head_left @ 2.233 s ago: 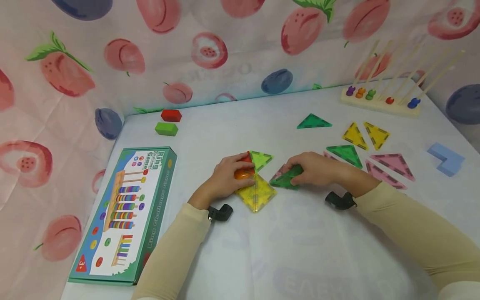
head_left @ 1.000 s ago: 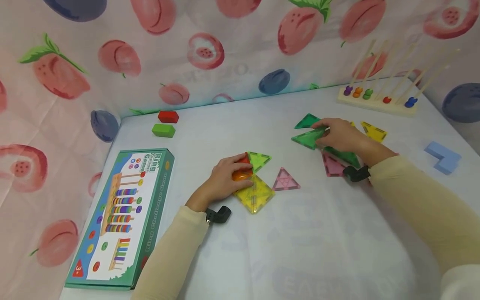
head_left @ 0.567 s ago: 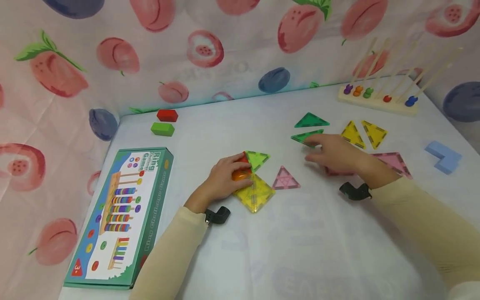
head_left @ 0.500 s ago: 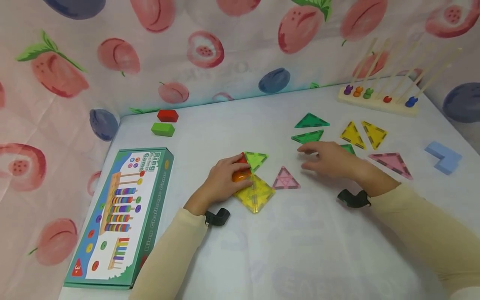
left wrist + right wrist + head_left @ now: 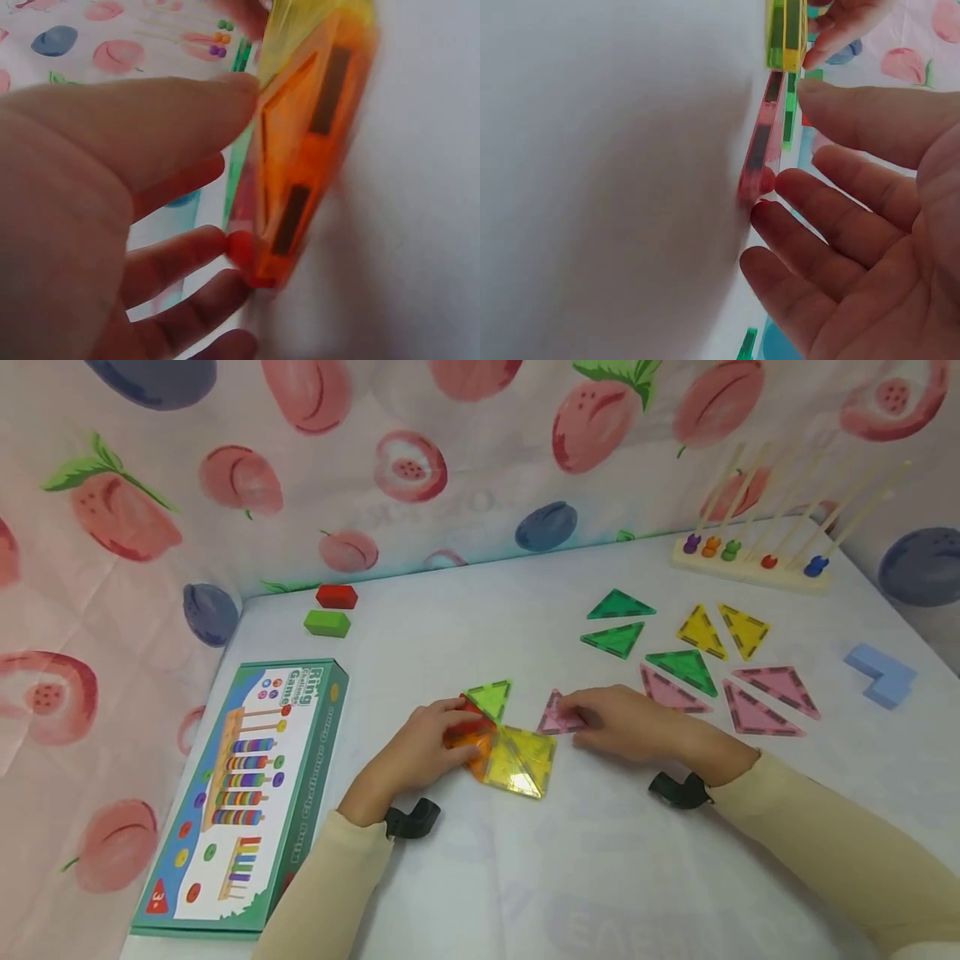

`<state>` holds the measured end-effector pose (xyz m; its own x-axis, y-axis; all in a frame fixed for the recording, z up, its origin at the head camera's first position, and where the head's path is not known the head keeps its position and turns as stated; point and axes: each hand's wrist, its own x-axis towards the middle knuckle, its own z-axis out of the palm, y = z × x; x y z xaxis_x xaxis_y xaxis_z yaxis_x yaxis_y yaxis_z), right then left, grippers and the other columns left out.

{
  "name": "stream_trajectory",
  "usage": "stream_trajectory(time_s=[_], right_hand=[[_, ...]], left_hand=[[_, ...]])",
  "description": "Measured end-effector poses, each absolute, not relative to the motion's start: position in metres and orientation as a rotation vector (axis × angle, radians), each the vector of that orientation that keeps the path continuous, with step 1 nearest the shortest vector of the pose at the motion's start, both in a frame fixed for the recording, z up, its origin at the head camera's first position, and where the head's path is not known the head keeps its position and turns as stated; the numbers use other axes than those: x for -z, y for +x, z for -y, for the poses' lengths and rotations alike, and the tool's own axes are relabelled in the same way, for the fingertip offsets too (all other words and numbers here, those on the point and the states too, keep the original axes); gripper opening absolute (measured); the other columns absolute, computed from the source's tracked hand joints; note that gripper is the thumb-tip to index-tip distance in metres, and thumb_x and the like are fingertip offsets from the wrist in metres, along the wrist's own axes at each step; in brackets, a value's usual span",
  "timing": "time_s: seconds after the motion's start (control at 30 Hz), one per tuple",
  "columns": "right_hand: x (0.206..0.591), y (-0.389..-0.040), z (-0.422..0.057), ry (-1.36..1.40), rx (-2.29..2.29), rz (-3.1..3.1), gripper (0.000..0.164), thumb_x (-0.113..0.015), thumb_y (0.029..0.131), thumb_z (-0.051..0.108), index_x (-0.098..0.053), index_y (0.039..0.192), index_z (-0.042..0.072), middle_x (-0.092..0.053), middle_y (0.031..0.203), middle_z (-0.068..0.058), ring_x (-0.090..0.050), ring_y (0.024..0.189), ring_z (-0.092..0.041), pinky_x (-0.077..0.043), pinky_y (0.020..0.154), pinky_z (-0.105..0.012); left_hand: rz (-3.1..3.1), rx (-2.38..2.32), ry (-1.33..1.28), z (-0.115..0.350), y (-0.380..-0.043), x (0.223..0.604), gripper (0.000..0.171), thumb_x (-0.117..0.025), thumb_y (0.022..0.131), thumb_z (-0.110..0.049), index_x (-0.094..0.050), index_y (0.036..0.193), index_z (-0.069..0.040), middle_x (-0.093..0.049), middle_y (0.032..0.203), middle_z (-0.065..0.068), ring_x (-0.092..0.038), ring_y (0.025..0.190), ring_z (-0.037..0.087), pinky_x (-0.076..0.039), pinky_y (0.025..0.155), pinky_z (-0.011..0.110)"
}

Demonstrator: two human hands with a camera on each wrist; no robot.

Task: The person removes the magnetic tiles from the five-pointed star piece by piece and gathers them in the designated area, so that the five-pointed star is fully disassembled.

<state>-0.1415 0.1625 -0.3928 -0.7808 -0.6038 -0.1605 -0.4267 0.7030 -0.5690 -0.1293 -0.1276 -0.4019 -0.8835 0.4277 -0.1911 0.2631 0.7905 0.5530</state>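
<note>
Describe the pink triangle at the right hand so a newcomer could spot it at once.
On the white table, find the cluster of colourful tiles at the person's left hand. Just right of its yellow part, at the fingertips of the right hand, is the pink triangle. The other three pink triangles lie farther right, away from the fingertips.

We had a wide lane of bare table (image 5: 465,627) beyond the hands, from the green block (image 5: 327,624) across to the green tiles (image 5: 617,639), and more room in front, between the two sleeves (image 5: 825,843). Between left hand (image 5: 416,752) and right hand (image 5: 626,724), the orange tile (image 5: 289,165), yellow tiles (image 5: 534,752) and small pink tile (image 5: 553,718) obstructed us. The box (image 5: 240,793) blocked our left; on our right, loose tiles (image 5: 759,710) left slim gaps, with the rack (image 5: 750,575) upright behind.
</note>
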Motion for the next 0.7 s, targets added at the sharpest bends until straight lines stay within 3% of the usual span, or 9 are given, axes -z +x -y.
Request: stream_trajectory(time_s=[0.17,0.37,0.6,0.7], right_hand=[[0.393,-0.153,-0.15,-0.827,0.82,-2.51,0.045,-0.063,0.084,0.02,-0.05,0.126,0.014,-0.053,0.12,0.002,-0.049,0.105,-0.013,-0.04,0.089,-0.034],[0.396,-0.16,-0.144,-0.828,0.936,-2.456,0.041,-0.059,0.084,0.01,-0.05,0.124,0.015,-0.045,0.131,0.003,-0.046,0.112,-0.015,-0.039,0.09,-0.034],[0.4,-0.162,-0.145,-0.711,0.816,-2.575,0.041,-0.063,0.082,0.008,-0.051,0.121,0.011,-0.055,0.105,0.0,-0.051,0.094,-0.015,-0.045,0.083,-0.033],[0.402,-0.164,-0.142,-0.672,0.858,-2.557,0.041,-0.064,0.082,0.012,-0.051,0.121,0.013,-0.056,0.104,0.002,-0.053,0.093,-0.013,-0.046,0.08,-0.031]], left_hand=[[-2.649,-0.738,0.573,0.127,-0.125,0.399,0.044,-0.067,0.08,-0.033,-0.058,0.121,-0.018,-0.04,0.134,0.002,-0.036,0.12,0.022,-0.036,0.093,0.036],[-2.735,-0.643,0.666,0.122,-0.131,0.4,0.04,-0.064,0.082,-0.028,-0.058,0.12,-0.018,-0.039,0.134,0.002,-0.037,0.115,0.021,-0.037,0.091,0.034],[-2.721,-0.61,0.72,0.114,-0.144,0.403,0.039,-0.061,0.084,-0.032,-0.057,0.122,-0.023,-0.038,0.137,-0.002,-0.033,0.118,0.021,-0.031,0.095,0.036],[-2.707,-0.608,0.705,0.115,-0.146,0.404,0.041,-0.061,0.083,-0.037,-0.057,0.121,-0.023,-0.038,0.136,-0.004,-0.033,0.118,0.02,-0.031,0.094,0.035]])
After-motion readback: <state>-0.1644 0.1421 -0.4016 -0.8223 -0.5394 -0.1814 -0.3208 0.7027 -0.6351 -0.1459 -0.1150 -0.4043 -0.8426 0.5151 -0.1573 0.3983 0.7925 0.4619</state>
